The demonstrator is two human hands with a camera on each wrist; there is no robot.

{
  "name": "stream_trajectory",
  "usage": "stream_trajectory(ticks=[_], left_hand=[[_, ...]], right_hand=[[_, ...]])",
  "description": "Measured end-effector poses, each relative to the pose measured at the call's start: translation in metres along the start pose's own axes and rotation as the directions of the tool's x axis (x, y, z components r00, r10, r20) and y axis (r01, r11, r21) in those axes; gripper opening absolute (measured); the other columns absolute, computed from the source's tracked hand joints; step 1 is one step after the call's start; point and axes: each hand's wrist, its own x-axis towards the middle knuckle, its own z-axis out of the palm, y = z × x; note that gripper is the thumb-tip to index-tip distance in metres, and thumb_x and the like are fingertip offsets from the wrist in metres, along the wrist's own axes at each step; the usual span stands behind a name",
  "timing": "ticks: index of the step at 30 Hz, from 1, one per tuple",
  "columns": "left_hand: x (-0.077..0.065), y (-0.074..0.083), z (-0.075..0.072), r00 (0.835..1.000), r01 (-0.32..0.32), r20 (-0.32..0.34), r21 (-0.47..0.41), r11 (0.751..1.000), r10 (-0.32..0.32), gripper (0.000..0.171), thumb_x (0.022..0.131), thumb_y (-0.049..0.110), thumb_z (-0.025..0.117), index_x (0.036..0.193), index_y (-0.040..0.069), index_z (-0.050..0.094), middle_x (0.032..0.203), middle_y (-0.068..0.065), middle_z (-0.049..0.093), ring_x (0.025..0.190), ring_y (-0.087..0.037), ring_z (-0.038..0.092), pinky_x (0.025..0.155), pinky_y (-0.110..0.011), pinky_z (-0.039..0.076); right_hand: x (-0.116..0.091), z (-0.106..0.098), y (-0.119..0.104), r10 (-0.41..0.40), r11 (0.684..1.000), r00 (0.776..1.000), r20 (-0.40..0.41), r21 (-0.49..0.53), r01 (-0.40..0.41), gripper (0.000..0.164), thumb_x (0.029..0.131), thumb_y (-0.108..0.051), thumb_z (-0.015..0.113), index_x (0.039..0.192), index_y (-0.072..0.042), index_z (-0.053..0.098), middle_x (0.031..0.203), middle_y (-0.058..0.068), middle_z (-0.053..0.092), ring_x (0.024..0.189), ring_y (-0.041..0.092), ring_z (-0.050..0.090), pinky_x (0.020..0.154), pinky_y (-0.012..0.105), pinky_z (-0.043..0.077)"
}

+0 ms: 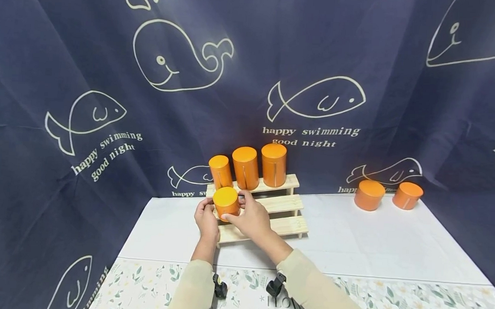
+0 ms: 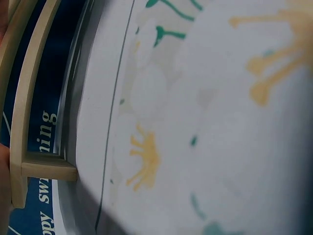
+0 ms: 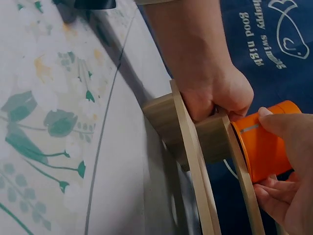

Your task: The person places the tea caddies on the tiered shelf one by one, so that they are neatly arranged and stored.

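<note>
An orange cylindrical can point(image 1: 226, 203) with a lid stands on the middle tier of a wooden three-step rack point(image 1: 287, 225). My right hand point(image 1: 253, 217) grips this can from the right, thumb across its front and fingers around the far side. In the right wrist view the can point(image 3: 266, 147) has its base right at a slat. At the rack's left end, close beside the can, my left hand point(image 1: 207, 219) has its fingers curled. The right wrist view shows this left hand point(image 3: 230, 93) around the rack's end, its fingertips partly hidden by the slats.
On the top tier stand three taller orange cans point(image 1: 245, 168). Two shorter orange cans point(image 1: 369, 195) sit at the right, near the back of the white table point(image 1: 343, 241). A floral cloth point(image 1: 142, 283) covers the front edge. A dark blue curtain point(image 1: 249, 104) hangs close behind.
</note>
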Motion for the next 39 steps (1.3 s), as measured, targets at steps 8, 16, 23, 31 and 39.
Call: stream_trajectory(ticks=[8, 16, 23, 31, 39], left_hand=[[0.021, -0.029, -0.004, 1.0, 0.019, -0.012, 0.022, 1.0, -0.019, 0.032, 0.096, -0.008, 0.043, 0.101, 0.006, 0.071, 0.107, -0.001, 0.068, 0.11, -0.013, 0.058, 0.106, -0.037, 0.044], [0.019, -0.03, -0.002, 1.0, 0.0, -0.028, 0.041, 0.999, 0.001, 0.029, 0.097, -0.005, 0.044, 0.107, 0.003, 0.07, 0.11, 0.0, 0.068, 0.12, -0.023, 0.056, 0.113, -0.045, 0.042], [0.019, -0.03, -0.001, 0.999, 0.002, -0.035, 0.042, 0.999, -0.001, 0.027, 0.097, -0.005, 0.044, 0.105, 0.002, 0.069, 0.108, 0.0, 0.067, 0.116, -0.021, 0.057, 0.109, -0.041, 0.044], [0.021, -0.031, -0.004, 1.0, 0.027, -0.008, 0.047, 0.999, -0.027, 0.029, 0.098, -0.005, 0.042, 0.106, 0.003, 0.069, 0.11, 0.001, 0.066, 0.117, -0.019, 0.056, 0.11, -0.04, 0.044], [0.021, -0.028, -0.004, 0.999, 0.037, -0.007, 0.054, 0.998, -0.037, 0.029, 0.097, -0.007, 0.042, 0.108, -0.001, 0.068, 0.112, -0.002, 0.065, 0.117, -0.021, 0.056, 0.11, -0.04, 0.044]], right_hand=[[-0.003, 0.0, -0.004, -0.032, 0.993, 0.999, -0.023, -0.111, 0.03, 0.098, 0.075, -0.055, 0.092, 0.149, -0.01, 0.046, 0.113, 0.01, 0.08, 0.098, 0.03, 0.077, 0.078, 0.047, 0.059], [-0.005, -0.011, -0.005, -0.017, 1.0, 0.996, 0.087, -0.004, 0.017, 0.098, 0.076, -0.047, 0.094, 0.147, -0.006, 0.04, 0.117, 0.021, 0.074, 0.104, 0.034, 0.073, 0.086, 0.049, 0.06], [-0.01, -0.023, 0.0, -0.029, 0.974, 0.978, 0.206, 0.225, -0.019, 0.096, 0.084, -0.03, 0.09, 0.157, -0.005, 0.033, 0.151, 0.028, 0.055, 0.136, 0.043, 0.061, 0.112, 0.052, 0.053], [-0.021, -0.041, 0.005, -0.068, 0.96, 0.967, 0.245, 0.281, -0.003, 0.084, 0.092, -0.023, 0.083, 0.16, -0.015, 0.035, 0.157, 0.019, 0.052, 0.139, 0.041, 0.059, 0.111, 0.055, 0.053], [-0.025, -0.064, 0.016, -0.096, 0.971, 0.978, 0.184, 0.233, 0.051, 0.064, 0.096, -0.022, 0.078, 0.151, -0.014, 0.047, 0.152, 0.015, 0.058, 0.14, 0.033, 0.059, 0.114, 0.052, 0.051]])
